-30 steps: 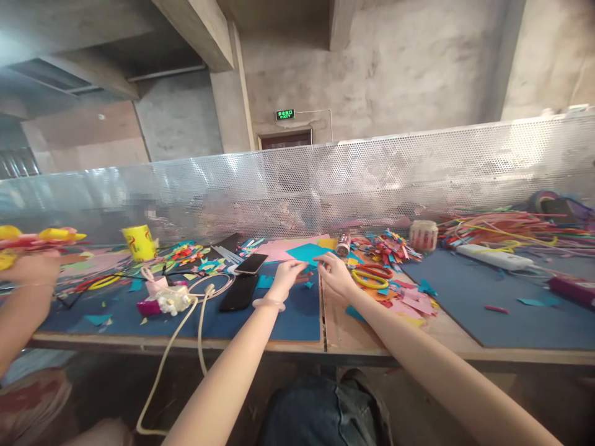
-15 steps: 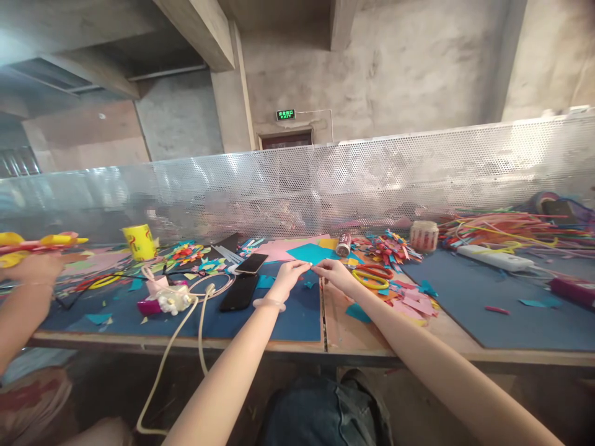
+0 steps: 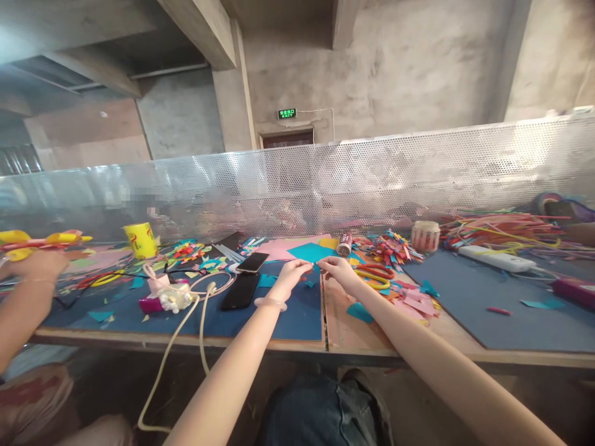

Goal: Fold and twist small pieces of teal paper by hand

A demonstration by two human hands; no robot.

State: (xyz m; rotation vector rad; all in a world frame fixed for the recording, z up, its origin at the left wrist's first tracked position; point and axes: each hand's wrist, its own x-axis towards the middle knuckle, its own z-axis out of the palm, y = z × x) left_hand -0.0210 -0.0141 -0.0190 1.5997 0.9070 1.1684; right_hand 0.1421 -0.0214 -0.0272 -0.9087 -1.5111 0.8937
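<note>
My left hand [image 3: 294, 275] is closed in a pinch above the front of the table, a pale bangle on its wrist. Facing it, a small gap away, my right hand [image 3: 335, 272] pinches too. Whatever lies between the fingertips is too small to make out; a bit of blue shows there. Just behind the hands lies a blue paper sheet [image 3: 313, 251], partly over a pink sheet [image 3: 277, 249]. Yellow-handled scissors [image 3: 379, 284] rest right of my right hand, near cut pink paper pieces [image 3: 416, 303]. Two phones, one black [image 3: 240, 292], lie left of my left hand.
A perforated metal screen [image 3: 260, 186] runs along the table's back. Beyond the phones sit a white cable [image 3: 202, 328] and a yellow roll [image 3: 141, 241]. To the right are a jar [image 3: 424, 236] and a power strip [image 3: 496, 259]. A co-worker's hand [image 3: 44, 267] is at far left.
My fingertips were touching and are now slightly apart, the right hand having drawn a little to the right. The camera view has shifted slightly.
</note>
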